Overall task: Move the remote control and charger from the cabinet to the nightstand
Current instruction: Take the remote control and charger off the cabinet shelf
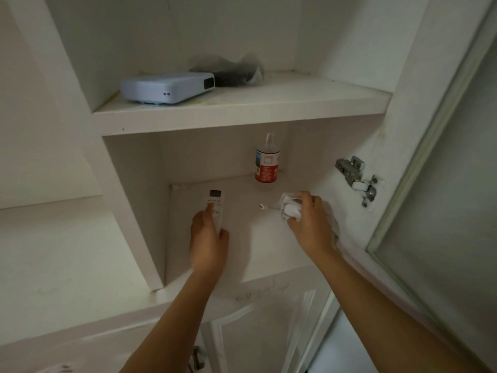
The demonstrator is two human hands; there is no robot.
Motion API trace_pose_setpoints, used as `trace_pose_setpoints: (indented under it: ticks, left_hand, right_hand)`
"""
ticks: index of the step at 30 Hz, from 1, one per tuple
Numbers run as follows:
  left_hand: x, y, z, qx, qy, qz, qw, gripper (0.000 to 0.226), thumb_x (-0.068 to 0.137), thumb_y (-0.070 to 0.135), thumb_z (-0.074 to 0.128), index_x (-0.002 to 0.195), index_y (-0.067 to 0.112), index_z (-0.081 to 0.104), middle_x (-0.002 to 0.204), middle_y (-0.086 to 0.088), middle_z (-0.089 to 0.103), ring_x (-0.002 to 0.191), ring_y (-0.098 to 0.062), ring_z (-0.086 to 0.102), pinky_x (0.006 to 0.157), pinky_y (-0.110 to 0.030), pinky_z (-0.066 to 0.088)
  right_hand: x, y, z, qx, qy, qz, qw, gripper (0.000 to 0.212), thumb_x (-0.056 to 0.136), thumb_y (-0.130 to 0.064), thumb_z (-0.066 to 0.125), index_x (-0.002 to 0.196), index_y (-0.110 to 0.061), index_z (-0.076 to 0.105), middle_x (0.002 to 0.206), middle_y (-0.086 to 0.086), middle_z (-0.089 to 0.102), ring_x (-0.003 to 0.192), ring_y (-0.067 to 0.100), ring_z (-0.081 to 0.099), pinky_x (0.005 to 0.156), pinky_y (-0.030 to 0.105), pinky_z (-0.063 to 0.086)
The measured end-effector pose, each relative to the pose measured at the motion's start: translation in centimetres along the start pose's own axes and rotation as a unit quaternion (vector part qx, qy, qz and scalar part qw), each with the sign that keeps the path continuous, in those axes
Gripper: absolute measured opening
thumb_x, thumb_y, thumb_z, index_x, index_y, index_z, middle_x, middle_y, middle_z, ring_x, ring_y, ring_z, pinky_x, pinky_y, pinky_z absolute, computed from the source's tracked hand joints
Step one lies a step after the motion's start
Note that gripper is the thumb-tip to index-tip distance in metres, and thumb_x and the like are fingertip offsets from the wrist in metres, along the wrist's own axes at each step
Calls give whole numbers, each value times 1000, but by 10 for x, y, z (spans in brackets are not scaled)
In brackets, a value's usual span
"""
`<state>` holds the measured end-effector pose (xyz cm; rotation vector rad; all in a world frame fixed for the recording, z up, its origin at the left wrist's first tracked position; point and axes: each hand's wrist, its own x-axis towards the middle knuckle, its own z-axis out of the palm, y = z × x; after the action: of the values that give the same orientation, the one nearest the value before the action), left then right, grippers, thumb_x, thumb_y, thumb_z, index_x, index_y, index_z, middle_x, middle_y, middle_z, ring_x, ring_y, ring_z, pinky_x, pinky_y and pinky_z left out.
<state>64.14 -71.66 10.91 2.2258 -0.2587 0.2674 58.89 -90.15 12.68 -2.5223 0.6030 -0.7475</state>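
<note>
Both of my arms reach into the lower compartment of a white cabinet (269, 249). A white remote control (215, 201) with a small grey screen lies on the shelf at the left, and my left hand (208, 243) grips its near end, thumb on the buttons. At the right, my right hand (309, 222) closes over a white charger (290, 207) with its coiled cable. The cable's plug end (261, 206) sticks out to the left on the shelf. The nightstand is not in view.
A bottle with a red label (267, 164) stands at the back of the same compartment. On the shelf above lie a pale blue flat device (166, 87) and a dark bundle in clear plastic (231, 72). The cabinet door with frosted glass (443, 184) hangs open at the right.
</note>
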Motion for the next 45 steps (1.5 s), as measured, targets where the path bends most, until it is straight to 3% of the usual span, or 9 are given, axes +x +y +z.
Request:
trace_pose_setpoints:
  ticks: [3, 8, 15, 20, 28, 33, 40, 43, 45]
  left_hand:
    - [-15, 2, -5, 5, 11, 4, 1000, 58, 85, 6, 52, 137, 12, 29, 141, -18, 34, 124, -35, 40, 96, -43, 42]
    - [-43, 5, -15, 20, 45, -2, 999, 60, 82, 7, 57, 136, 13, 32, 139, -15, 39, 116, -33, 48, 83, -41, 48]
    - [-96, 8, -32, -10, 86, -15, 996, 65, 77, 7, 63, 135, 14, 34, 130, -12, 47, 114, -29, 48, 90, -38, 45]
    - [-128, 3, -49, -21, 103, -20, 994, 65, 78, 6, 61, 136, 15, 34, 130, -10, 48, 112, -27, 48, 83, -29, 39]
    - [-193, -13, -105, -7, 147, -9, 989, 61, 77, 3, 60, 133, 13, 38, 132, -11, 48, 112, -28, 50, 86, -31, 43]
    - [-259, -39, -155, 19, 173, -59, 983, 60, 80, 6, 61, 134, 15, 36, 132, -10, 47, 110, -26, 51, 87, -34, 49]
    - [-348, -77, -225, 65, 268, -139, 951, 58, 80, 6, 61, 133, 11, 37, 132, -14, 47, 111, -30, 51, 89, -45, 51]
    - [-388, -94, -255, 78, 326, -187, 923, 58, 81, 7, 60, 133, 12, 36, 132, -13, 46, 112, -31, 50, 90, -46, 50]
    - [-417, -103, -274, 84, 368, -223, 899, 57, 82, 7, 60, 134, 12, 36, 133, -14, 46, 113, -30, 49, 90, -45, 49]
  right_hand:
    - [-16, -5, -5, 27, -1, -11, 1000, 47, 76, -10, 67, 118, -17, 45, 120, 12, 49, 98, 31, 56, 65, 29, 40]
    - [-37, -12, -15, 52, 3, -29, 998, 50, 75, -12, 67, 119, -14, 43, 123, 14, 49, 97, 33, 57, 63, 29, 37]
    - [-70, -21, -25, 152, 2, -40, 988, 48, 76, -13, 67, 116, -15, 41, 119, 13, 50, 90, 32, 59, 65, 37, 50]
    - [-103, -32, -32, 198, -32, -51, 978, 47, 77, -11, 66, 116, -14, 40, 118, 13, 49, 88, 29, 58, 64, 31, 43]
    - [-169, -65, -42, 234, -56, -73, 968, 46, 76, -12, 65, 115, -12, 41, 116, 14, 52, 92, 30, 56, 67, 30, 39]
    - [-233, -96, -45, 273, -101, -88, 953, 42, 76, -9, 64, 112, -10, 42, 115, 15, 52, 83, 24, 53, 65, 30, 39]
    - [-325, -153, -38, 333, -191, -128, 915, 40, 78, -11, 63, 112, -14, 42, 114, 10, 53, 82, 19, 52, 69, 30, 41]
    - [-362, -184, -29, 348, -234, -172, 891, 38, 79, -11, 63, 110, -13, 42, 114, 11, 54, 82, 18, 52, 65, 27, 38]
    - [-386, -205, -21, 365, -271, -206, 867, 39, 78, -11, 63, 111, -10, 42, 115, 14, 54, 85, 21, 55, 67, 32, 45]
